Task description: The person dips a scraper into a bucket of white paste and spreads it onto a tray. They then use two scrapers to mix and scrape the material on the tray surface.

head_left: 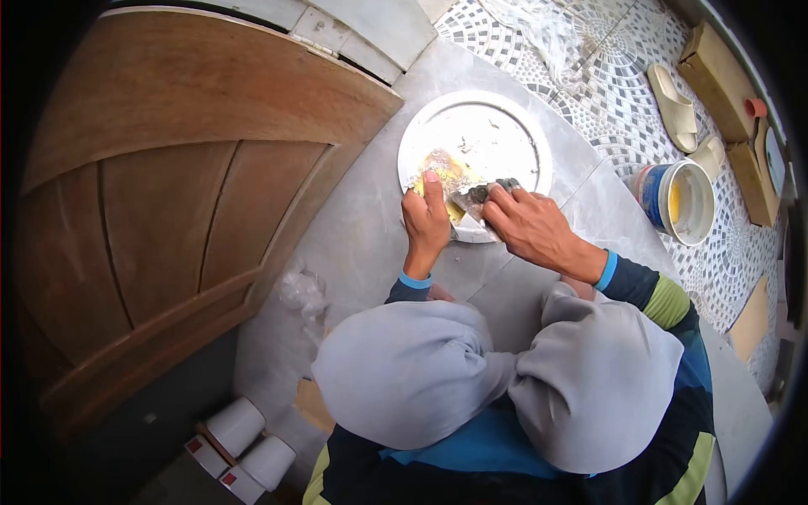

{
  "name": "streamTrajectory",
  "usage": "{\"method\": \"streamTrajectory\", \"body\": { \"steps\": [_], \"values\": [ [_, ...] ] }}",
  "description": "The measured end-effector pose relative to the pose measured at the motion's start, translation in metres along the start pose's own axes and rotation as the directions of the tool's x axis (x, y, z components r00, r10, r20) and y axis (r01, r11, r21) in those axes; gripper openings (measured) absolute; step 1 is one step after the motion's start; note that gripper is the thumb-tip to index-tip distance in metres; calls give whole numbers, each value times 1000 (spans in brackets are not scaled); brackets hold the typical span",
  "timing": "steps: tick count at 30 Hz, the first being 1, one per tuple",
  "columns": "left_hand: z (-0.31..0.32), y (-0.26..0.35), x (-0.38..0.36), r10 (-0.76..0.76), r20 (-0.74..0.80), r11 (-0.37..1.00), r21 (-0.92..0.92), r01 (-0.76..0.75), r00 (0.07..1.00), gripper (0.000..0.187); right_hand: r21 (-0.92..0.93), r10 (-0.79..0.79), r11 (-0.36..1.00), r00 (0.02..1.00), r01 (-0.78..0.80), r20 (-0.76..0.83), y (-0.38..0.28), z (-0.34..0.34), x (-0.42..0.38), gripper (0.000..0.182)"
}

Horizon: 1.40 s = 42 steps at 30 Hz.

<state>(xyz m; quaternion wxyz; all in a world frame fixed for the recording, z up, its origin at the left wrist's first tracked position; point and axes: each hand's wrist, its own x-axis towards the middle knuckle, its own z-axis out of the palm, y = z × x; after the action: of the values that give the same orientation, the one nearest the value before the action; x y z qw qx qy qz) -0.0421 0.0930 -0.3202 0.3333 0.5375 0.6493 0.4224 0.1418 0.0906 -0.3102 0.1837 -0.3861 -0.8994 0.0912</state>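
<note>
A round white tray (505,135) with dark crumbs on it lies on the grey tiled floor. Over its near left part, my left hand (427,217) is closed on a flat piece (448,172) smeared yellow and whitish, thumb on top; what kind of piece it is I cannot make out. My right hand (528,220) grips a scraper (470,202) with a grey blade, which meets the yellow-smeared piece at its near right side. The fingers partly hide the scraper's dark handle end.
A paint bucket (651,200) with yellow residue inside stands at the right. Beyond it are beige slippers (673,109) and cardboard boxes (715,80). A brown wooden door (168,194) fills the left side. Crumpled clear plastic (303,290) lies beside it.
</note>
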Motion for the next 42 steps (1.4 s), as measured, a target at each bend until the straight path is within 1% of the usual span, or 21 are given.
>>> {"method": "streamTrajectory", "body": {
  "steps": [1, 3, 5, 7, 9, 11, 13, 15, 17, 19, 21, 23, 25, 27, 29, 31, 33, 35, 36, 40, 42],
  "values": [
    [-3, 0, -3, -38, 63, 999, 37, 36, 997, 46, -36, -66, 997, 997, 67, 37, -6, 0, -3, 11],
    [-1, -1, -5, -44, 68, 999, 33, 41, 997, 46, -29, 231, 973, 967, -229, 107, 22, 4, 12, 11],
    [5, 0, -1, 87, -49, 990, -104, -92, 995, 46, 9, 109, 994, 994, -109, -25, 29, 0, 13, 12],
    [-6, -5, -11, 12, 30, 1000, -21, -11, 999, 47, 37, -80, 996, 996, 78, 35, 10, -6, 9, 12],
    [-7, -3, -5, -86, 121, 986, -133, 102, 989, 47, -46, 209, 978, 968, -204, 139, 38, 5, 14, 11],
    [-5, -2, 5, -12, 86, 991, -129, 23, 996, 46, 9, 214, 977, 976, -215, 44, 47, -8, 20, 12],
    [-8, -1, -4, -49, 158, 998, -32, 54, 986, 45, 145, -62, 987, 998, 64, -15, 21, -17, 14, 16],
    [-7, 0, -4, -18, 218, 1000, -5, 19, 976, 43, 120, -64, 991, 997, 59, 45, 20, -10, 12, 17],
    [-9, 5, -6, -41, 182, 993, -106, 61, 982, 39, 47, 212, 976, 977, -212, 11, 44, 2, 17, 16],
    [-4, -2, 2, 37, 180, 997, -69, -25, 983, 38, 190, 43, 981, 997, -32, -56, 18, -18, 18, 15],
    [-11, -7, -12, 68, 232, 998, -16, -66, 970, 37, 144, 30, 989, 999, -36, 43, 12, -7, 13, 16],
    [-17, -4, -6, -75, 236, 995, -41, 87, 969, 36, 63, 219, 973, 975, -221, 36, 53, 12, 13, 17],
    [-11, 0, 0, 10, 116, 995, -104, 2, 993, 37, 211, 208, 962, 965, -172, -162, 48, -1, 14, 21],
    [-22, -13, 0, -190, 207, 982, 45, 185, 960, 37, 305, 72, 952, 985, -20, -158, 23, -14, 10, 21],
    [-10, -22, -2, -45, 120, 978, -199, 68, 992, 36, 233, -100, 963, 985, 132, -143, 15, -10, 5, 21],
    [-16, -13, -5, -140, 176, 907, -371, 198, 974, 36, 118, 215, 966, 969, -228, 118, 43, 17, 2, 18],
    [-17, -14, -1, -98, 139, 917, -371, 144, 985, 38, 187, 333, 931, 939, -313, -83, 70, 25, -7, 17],
    [-14, -26, 2, -178, 159, 912, -344, 223, 971, 38, 496, 503, 788, 846, -363, -179, 60, 15, -10, 16],
    [-10, -25, 0, -298, 194, 817, -454, 355, 935, 38, 631, 567, 684, 811, -365, -146, 50, 6, -10, 14],
    [11, -54, -1, -334, 242, 663, -627, 410, 911, 37, 892, 607, 381, 794, -243, -42, 29, 4, -11, 20],
    [11, -48, -4, -507, 308, 583, -565, 584, 805, 32, 877, 530, 453, 839, -160, -120, 26, 2, -13, 18]
  ]
}}
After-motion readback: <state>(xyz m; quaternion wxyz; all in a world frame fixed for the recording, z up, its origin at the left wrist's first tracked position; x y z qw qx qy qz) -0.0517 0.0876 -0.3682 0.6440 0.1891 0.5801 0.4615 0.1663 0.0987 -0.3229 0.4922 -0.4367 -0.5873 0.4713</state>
